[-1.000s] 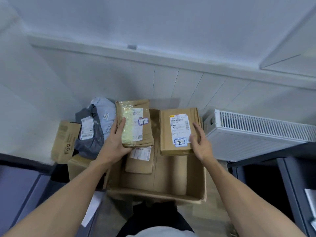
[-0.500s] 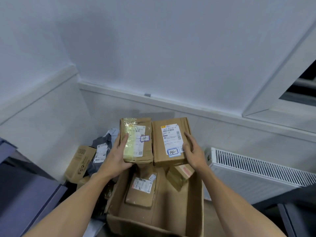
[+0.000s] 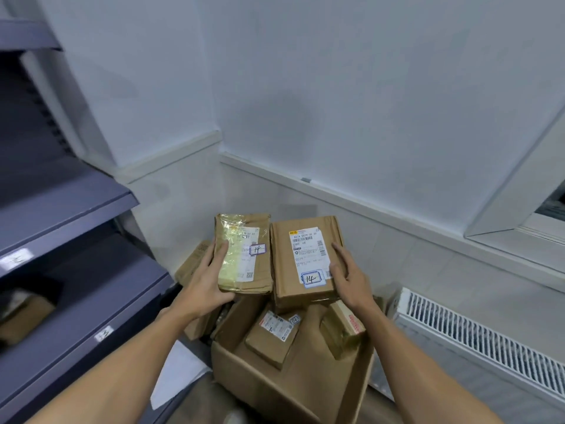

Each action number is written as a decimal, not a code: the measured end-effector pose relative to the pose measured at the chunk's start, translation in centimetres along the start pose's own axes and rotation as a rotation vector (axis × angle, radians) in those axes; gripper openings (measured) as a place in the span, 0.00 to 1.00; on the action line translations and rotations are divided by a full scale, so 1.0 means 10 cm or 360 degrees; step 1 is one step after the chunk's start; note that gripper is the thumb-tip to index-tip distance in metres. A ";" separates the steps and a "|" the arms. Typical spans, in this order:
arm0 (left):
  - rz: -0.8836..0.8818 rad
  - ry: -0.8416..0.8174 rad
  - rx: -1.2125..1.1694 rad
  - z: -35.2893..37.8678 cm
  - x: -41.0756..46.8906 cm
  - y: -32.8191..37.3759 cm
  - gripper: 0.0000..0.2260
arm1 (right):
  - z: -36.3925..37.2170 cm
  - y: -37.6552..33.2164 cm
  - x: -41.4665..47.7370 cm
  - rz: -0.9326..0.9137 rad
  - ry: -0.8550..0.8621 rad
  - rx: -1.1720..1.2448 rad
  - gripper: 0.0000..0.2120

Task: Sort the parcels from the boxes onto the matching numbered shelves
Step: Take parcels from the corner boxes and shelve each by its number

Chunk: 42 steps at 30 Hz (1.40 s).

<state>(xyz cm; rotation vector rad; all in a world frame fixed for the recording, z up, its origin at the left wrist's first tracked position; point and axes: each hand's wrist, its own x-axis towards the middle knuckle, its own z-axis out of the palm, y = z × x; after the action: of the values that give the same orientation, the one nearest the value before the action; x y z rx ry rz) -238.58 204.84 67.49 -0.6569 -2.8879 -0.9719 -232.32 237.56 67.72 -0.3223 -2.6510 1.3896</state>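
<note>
A person's left hand (image 3: 208,283) grips a tape-wrapped parcel (image 3: 247,255) by its near left corner, with the thumb flat on the shiny top face and the fingers curled out of sight beneath. The right hand (image 3: 351,280) holds a brown parcel (image 3: 305,255) at its near right corner in the same way, thumb on top beside the shipping label. Both parcels are raised side by side, their long edges just apart, and each carries a small boxed tag with "14" handwritten on it.

Directly below them sits an open cardboard box (image 3: 275,384) on the floor. It holds a small parcel (image 3: 272,335) with a printed label, lying tilted, and a second small parcel (image 3: 344,332) leaning against the right wall. Another carton (image 3: 192,264) stands on the floor behind the left hand.

Blue-grey shelves (image 3: 76,203) run along the left. White number tags are stuck to their front edges but are too blurred to read, and a blurred brown package (image 3: 24,313) lies on a lower level. A white radiator (image 3: 477,341) stands against the wall to the right of the box.
</note>
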 end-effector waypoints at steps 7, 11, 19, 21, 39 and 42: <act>-0.0165 0.0185 0.0059 -0.44 -0.84 0.05 0.53 | 0.30 -0.43 -0.29 -0.0147 -0.0170 0.0042 0.23; -0.0252 0.0297 0.0131 -0.76 -1.27 -0.04 0.53 | 0.56 -0.73 -0.44 -0.0256 -0.0268 0.0060 0.22; -0.0405 0.0395 0.0155 -1.37 -2.13 -0.16 0.56 | 1.05 -1.38 -0.93 -0.0435 -0.0341 -0.0023 0.22; -0.0429 0.0399 0.0164 -1.49 -2.34 -0.19 0.56 | 1.16 -1.51 -1.08 -0.0453 -0.0337 -0.0037 0.22; -0.0689 0.0432 0.0333 -1.86 -3.52 -0.10 0.56 | 1.51 -1.83 -1.84 -0.0612 -0.0424 -0.0045 0.22; -0.0761 0.0501 0.0373 -1.80 -3.60 0.02 0.56 | 1.49 -1.82 -1.80 -0.0665 -0.0491 -0.0008 0.21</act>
<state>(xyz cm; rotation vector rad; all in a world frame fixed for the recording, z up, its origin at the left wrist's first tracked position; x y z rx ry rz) -207.65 180.66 76.51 0.1974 -2.8455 -0.6651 -220.38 211.18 73.99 0.4590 -2.7306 1.3791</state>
